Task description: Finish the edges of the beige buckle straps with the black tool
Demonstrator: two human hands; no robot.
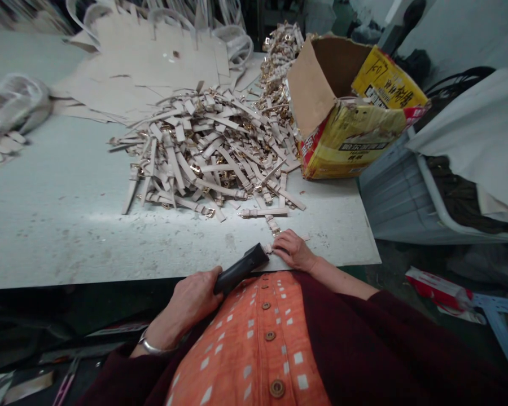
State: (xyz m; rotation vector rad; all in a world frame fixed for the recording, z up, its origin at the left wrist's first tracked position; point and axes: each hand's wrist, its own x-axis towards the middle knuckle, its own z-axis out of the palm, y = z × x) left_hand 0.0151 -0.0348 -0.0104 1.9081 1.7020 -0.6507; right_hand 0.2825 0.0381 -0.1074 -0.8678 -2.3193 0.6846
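My left hand (195,301) is closed around the grip of a black handheld tool (242,267), whose exact kind I cannot make out. Its wide end reaches the table's front edge, close beside my right fingers. My right hand (294,250) presses a short beige buckle strap (268,248) on the tabletop; most of that strap is hidden under the fingers. Just beyond the hand lies another beige strap with a gold buckle (274,226), and a further strap (265,212) rests crosswise behind it. A large heap of similar buckle straps (211,146) spreads over the table in front.
A yellow cardboard box (351,141) stands open at the table's right end. Flat beige pieces (152,56) are stacked at the back. A white bundle (19,104) lies far left. A grey bin (389,186) with fabric stands on the right, past the table edge.
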